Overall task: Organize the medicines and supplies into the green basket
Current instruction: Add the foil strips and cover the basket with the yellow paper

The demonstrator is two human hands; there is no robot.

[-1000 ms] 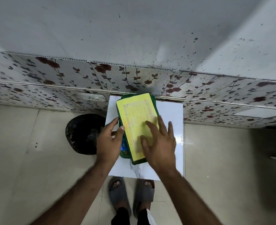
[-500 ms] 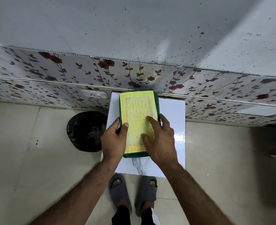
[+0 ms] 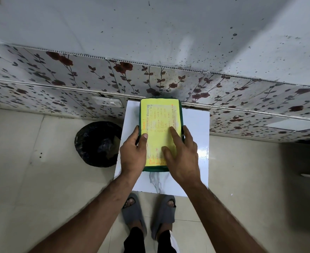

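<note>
Standing over a small white desk (image 3: 196, 136), a person has the green basket (image 3: 156, 169) sitting on it, pushed up toward the flowered wall panel (image 3: 96, 70). A yellow printed sheet (image 3: 159, 125) lies flat over the basket's top, hiding whatever is inside. The left hand (image 3: 132, 154) clasps the basket's left edge, thumb lying on the sheet. The right hand (image 3: 183, 157) rests spread and flat on the sheet's right part, fingers (image 3: 174, 132) extended. Left of the basket, on the floor, sits a black-lined bin (image 3: 97, 143). Grey slippers (image 3: 132, 210) show below the desk.
</note>
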